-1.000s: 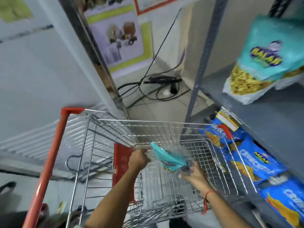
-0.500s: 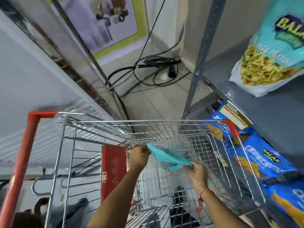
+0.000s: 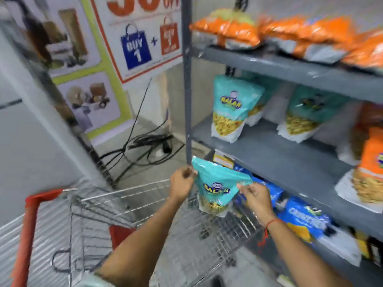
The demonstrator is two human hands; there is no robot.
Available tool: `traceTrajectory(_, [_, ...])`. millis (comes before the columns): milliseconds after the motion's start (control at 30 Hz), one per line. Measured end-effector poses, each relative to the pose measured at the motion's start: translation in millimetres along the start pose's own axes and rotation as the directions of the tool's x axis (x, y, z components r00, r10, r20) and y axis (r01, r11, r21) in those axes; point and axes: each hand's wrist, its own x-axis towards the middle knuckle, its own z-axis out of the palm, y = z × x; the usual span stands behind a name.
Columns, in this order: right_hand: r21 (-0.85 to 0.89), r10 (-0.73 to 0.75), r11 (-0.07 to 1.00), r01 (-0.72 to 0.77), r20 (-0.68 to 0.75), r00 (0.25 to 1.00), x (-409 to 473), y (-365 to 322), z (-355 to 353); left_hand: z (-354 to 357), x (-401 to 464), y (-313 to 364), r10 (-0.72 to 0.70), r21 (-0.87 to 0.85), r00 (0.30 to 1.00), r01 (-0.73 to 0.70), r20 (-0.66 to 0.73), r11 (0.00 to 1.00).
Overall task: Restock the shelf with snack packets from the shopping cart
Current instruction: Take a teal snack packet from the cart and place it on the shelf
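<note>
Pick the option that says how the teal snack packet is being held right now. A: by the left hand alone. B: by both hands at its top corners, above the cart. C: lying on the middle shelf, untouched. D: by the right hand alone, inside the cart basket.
B: the left hand and right hand each pinch a top corner of the teal snack packet, which hangs above the shopping cart.

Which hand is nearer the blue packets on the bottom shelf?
Right. The right hand pinches the teal packet's right corner, directly in front of the blue packets. The left hand holds the opposite corner, over the shopping cart.
</note>
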Motion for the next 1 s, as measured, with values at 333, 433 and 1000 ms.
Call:
traceTrajectory(333, [0.067, -0.292, 0.938, 0.339, -0.373, 0.881, -33, -181, -162, 14, 6, 242, 0.444, -0.208, 0.879, -0.408, 0.174, 0.889])
traceTrajectory(433, [0.004, -0.328, 0.930, 0.367, -0.441, 0.835, -37, -206, -201, 23, -6, 296, 0.476, -0.185, 0.864, -0.446, 0.164, 0.875])
traceTrajectory(1000, [-0.040, -0.201, 0.977, 0.209, -0.493, 0.846, -9, -188, -222, 82, 13, 295, 0.369, -0.164, 0.916, -0.344, 0.159, 0.924])
